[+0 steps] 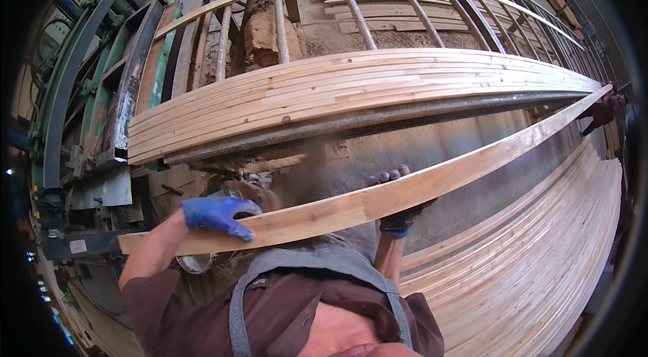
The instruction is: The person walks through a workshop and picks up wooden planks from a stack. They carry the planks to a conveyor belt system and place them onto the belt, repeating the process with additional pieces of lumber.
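**Long plank carried in both gloved hands, sawmill bench**

Nearest the lens: brown shirt and grey apron straps of the wearer, forearms rising from them toward the work.

Item 1. Long pale plank [378,198], finger-jointed, held across the body and running up and away to the right, where a second person's dark glove [603,111] meets its far end.

Item 2. Left hand [219,214], blue glove, lying over the top face near the plank's near end; fingers [237,229] curl down over the front edge, closed on the wood.

Item 3. Right hand [399,203], dark glove, under the plank near mid-length; fingertips [387,175] hook over the far edge, gripping from below.

Item 4. Beyond the fingers: stack of like planks [351,84] on a rusty steel rail [364,121], with a frame of metal rollers [351,6] behind. Left of the left hand: green machine frame [88,87]. Right of and below the right hand: a broad pile of finished planks [540,256].

Handling note (judgement): such a long, thin board will likely sag and whip. Keeping the hands well spread, the face level, and moving in step with the far-end helper should steady it; fingers are best kept off the underside when it is set down.
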Available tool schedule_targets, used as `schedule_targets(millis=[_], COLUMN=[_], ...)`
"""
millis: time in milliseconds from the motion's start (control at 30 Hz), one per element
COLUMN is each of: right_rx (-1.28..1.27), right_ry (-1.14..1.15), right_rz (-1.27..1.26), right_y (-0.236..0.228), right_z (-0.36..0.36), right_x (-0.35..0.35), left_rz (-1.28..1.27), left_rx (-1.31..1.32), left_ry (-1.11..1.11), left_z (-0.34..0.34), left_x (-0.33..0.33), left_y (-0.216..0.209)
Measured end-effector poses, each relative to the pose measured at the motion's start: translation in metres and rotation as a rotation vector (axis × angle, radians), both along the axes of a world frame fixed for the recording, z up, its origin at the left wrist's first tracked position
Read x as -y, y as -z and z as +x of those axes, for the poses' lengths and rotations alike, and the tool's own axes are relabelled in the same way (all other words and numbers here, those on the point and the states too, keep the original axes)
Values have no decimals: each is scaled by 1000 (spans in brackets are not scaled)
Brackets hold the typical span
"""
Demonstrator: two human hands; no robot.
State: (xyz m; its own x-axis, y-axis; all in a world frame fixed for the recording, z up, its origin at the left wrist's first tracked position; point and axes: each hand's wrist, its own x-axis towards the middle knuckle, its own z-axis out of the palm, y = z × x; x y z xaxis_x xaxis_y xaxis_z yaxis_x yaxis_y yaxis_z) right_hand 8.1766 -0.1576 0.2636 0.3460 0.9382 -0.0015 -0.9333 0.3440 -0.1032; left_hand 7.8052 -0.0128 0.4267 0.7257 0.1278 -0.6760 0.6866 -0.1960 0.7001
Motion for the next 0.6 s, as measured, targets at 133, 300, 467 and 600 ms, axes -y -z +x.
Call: schedule_targets(millis=[133,300,467,600], right_rx=[156,217,173,147], right_ry=[-55,-150,-108,-59], right_rz=[36,401,108,-113], right_y=[-7,-71,-60,-59], right_z=[-1,-42,-17,7], right_x=[-59,-155,-219,-267], left_rz=[55,136,299,261], left_rx=[-12,-57,-236,-277], left_ry=[-123,-191,-232,-297], left_z=[-32,-79,-87,-74], left_x=[-45,-112,-196,-242], left_y=[-57,-98,-131,-134])
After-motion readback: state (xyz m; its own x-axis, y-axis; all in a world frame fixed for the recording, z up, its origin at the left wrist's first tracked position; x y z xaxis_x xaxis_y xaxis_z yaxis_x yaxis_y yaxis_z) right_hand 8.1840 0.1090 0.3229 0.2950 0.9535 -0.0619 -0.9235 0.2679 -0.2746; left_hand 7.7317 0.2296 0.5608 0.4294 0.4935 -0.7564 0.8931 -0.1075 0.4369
